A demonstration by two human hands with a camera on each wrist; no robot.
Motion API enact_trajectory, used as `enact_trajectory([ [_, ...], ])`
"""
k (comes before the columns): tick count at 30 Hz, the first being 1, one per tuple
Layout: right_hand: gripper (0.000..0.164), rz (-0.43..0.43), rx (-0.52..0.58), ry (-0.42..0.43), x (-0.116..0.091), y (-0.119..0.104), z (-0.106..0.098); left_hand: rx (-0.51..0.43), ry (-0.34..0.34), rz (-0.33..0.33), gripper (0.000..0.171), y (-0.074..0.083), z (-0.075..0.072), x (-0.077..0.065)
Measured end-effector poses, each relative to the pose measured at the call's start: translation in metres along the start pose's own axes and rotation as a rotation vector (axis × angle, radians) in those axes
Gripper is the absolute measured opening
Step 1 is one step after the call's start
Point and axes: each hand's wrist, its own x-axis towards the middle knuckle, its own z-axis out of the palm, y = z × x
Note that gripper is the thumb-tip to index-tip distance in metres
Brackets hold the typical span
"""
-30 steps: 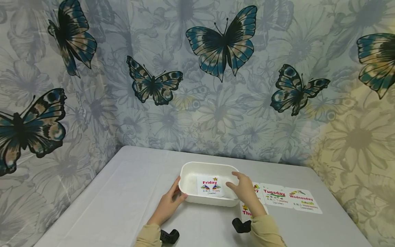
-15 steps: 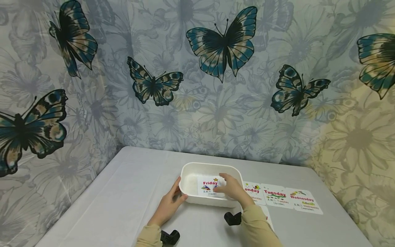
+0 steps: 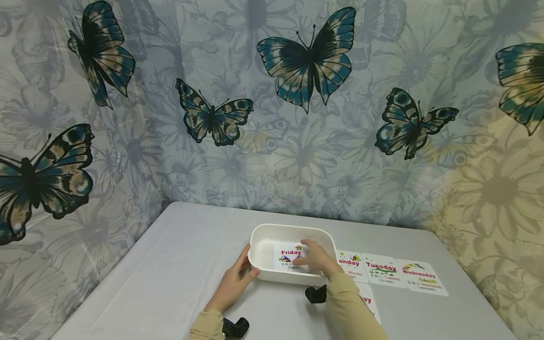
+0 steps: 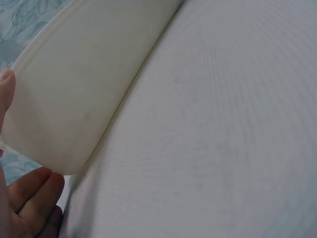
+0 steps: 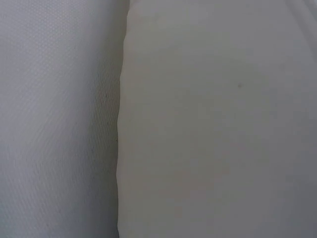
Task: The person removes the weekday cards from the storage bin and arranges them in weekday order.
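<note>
A white plastic tray stands on the table, with a card printed "Friday" lying flat inside. My left hand holds the tray's left end, thumb at the front rim and fingers along the side. In the left wrist view, the thumb and fingers of that hand are at the tray wall. My right hand reaches into the tray over the right part of the card, thumb and index finger spread apart. Only the tray's outer wall and the tablecloth fill the right wrist view.
Right of the tray lie the Monday card, Tuesday card and Wednesday card in a row. Another card is partly hidden under my right sleeve. A butterfly-printed cloth hangs behind the table.
My right hand has moved left from the tray's right end to the Friday card, uncovering more of the Monday card. The left hand keeps its hold on the tray.
</note>
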Motion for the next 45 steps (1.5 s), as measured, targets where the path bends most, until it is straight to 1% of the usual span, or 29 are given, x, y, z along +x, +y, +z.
enact_trajectory([
  [4, 0.076, 0.003, -0.006, 0.007, 0.004, 0.004, 0.002, 0.003, -0.002, -0.004, 0.076, -0.001, 0.0, 0.0],
  [11, 0.079, 0.036, -0.005, 0.019, 0.006, 0.003, 0.003, 0.0, -0.003, -0.002, 0.076, -0.001, 0.0, 0.0],
  [14, 0.079, 0.034, -0.004, 0.032, 0.007, 0.004, 0.003, -0.002, -0.002, -0.005, 0.075, 0.0, -0.001, 0.0],
  [15, 0.079, 0.014, -0.019, 0.043, 0.007, 0.005, 0.004, -0.002, -0.002, -0.007, 0.075, 0.0, -0.001, 0.0],
  [17, 0.081, 0.01, -0.028, 0.046, 0.006, 0.005, 0.004, -0.001, -0.002, -0.008, 0.074, 0.001, -0.001, -0.001],
  [21, 0.086, -0.003, -0.048, 0.041, 0.006, 0.006, 0.005, 0.003, 0.004, 0.002, 0.074, 0.002, -0.001, -0.001],
  [27, 0.092, 0.033, -0.071, 0.012, 0.007, 0.006, 0.006, 0.0, 0.002, 0.007, 0.074, 0.001, -0.001, -0.001],
  [37, 0.086, 0.082, -0.128, 0.02, 0.01, 0.007, 0.007, -0.004, 0.003, 0.013, 0.076, 0.002, -0.002, -0.001],
  [45, 0.079, 0.115, -0.184, 0.027, 0.012, 0.002, 0.008, -0.006, 0.004, 0.022, 0.076, 0.003, -0.002, -0.001],
])
